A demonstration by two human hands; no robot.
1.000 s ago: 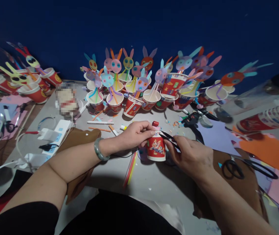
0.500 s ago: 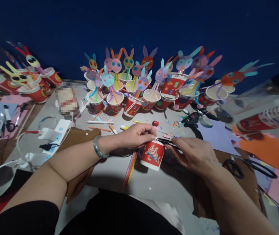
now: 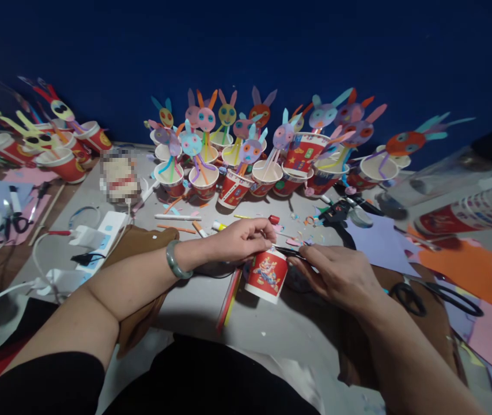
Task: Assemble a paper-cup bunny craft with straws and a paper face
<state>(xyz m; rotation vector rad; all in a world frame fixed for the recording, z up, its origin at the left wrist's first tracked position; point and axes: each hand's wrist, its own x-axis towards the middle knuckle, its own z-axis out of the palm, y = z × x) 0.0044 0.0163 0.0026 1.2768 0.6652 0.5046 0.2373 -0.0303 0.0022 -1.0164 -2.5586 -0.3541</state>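
Observation:
A red paper cup [image 3: 267,274] with a cartoon figure on its side is in front of me, slightly tilted. My left hand [image 3: 246,239] is closed at the cup's upper edge, its thumb and fingertips pinched there and covering part of the rim. From the other side, my right hand [image 3: 336,271] grips a slim black tool [image 3: 288,252] between thumb and fingers. The tool's narrow end points left, to the cup's top beside my left fingertips. Its exact kind is unclear. Red and yellow strips [image 3: 231,300] lie just left of the cup.
Behind stand several paper cups [image 3: 267,173] bearing colourful paper rabbit heads. Scissors [image 3: 434,297] lie at right near orange paper [image 3: 462,268] and a stack of cups [image 3: 470,213]. A power strip [image 3: 108,236] with cables is at left. Small paper scraps [image 3: 306,222] are scattered beyond my hands.
The cup's lower end has shifted slightly left. Both hands keep almost the same position and hold, and the view has turned a little.

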